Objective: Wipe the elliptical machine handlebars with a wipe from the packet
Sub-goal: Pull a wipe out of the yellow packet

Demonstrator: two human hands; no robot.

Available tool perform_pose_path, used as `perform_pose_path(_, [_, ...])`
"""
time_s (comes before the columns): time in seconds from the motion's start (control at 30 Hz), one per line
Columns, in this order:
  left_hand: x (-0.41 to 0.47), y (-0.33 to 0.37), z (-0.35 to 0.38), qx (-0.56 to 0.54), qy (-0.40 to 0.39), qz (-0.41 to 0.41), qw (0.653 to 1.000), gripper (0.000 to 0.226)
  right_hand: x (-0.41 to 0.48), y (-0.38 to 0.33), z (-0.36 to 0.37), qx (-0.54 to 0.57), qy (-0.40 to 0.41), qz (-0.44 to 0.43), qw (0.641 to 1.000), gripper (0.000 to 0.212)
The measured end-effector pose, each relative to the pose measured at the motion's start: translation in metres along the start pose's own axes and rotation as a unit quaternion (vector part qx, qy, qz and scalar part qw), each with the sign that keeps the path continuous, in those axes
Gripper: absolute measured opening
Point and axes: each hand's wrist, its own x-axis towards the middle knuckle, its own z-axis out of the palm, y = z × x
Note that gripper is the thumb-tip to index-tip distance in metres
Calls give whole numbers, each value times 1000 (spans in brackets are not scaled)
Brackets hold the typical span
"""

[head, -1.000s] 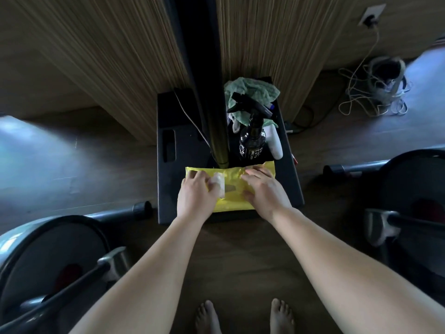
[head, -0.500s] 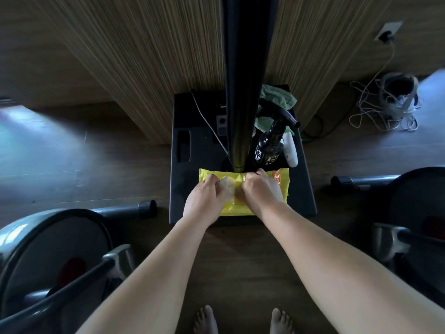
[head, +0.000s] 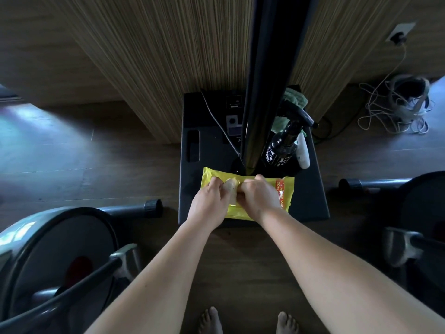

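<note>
A yellow wipe packet [head: 285, 192] lies on the front of a black base plate [head: 310, 196] on the floor. My left hand [head: 209, 206] pinches the packet's pale peel-back flap [head: 230, 189], lifted off the packet's top. My right hand [head: 258, 197] lies beside it with fingers curled at the packet's opening; what they grip is hidden. A black pole [head: 265, 80] rises from the plate just behind the packet. No handlebars are in view.
A black spray bottle [head: 283, 145], a white bottle [head: 303, 153] and a green cloth [head: 295, 98] stand behind the packet. Exercise machine flywheels sit at left [head: 55, 256] and right [head: 423, 213]. Tangled cable [head: 395, 112] lies at far right. My bare feet [head: 248, 321] are below.
My right hand's fingers went from lying flat on the packet to curled at its opening, next to my left hand. My left hand kept the flap pinched. The camera view shifted left.
</note>
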Motion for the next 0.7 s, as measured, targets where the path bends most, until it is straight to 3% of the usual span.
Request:
perform_pose_path(0.3, [-3, 6, -6, 18, -57, -33, 998, 18, -23, 24, -27, 43, 56, -23, 997, 17])
perform_pose_path(0.5, [-6, 10, 1, 29, -68, -23, 997, 16, -38, 44, -47, 131, 77, 39, 988, 18])
perform_pose_path(0.6, [-7, 13, 7, 51, -40, -3, 998, 26, -42, 58, -49, 102, 97, 65, 988, 14])
perform_pose_path(0.7, [-10, 22, 13, 73, 18, 72, 995, 23, -45, 63, -47, 78, 107, 66, 989, 17])
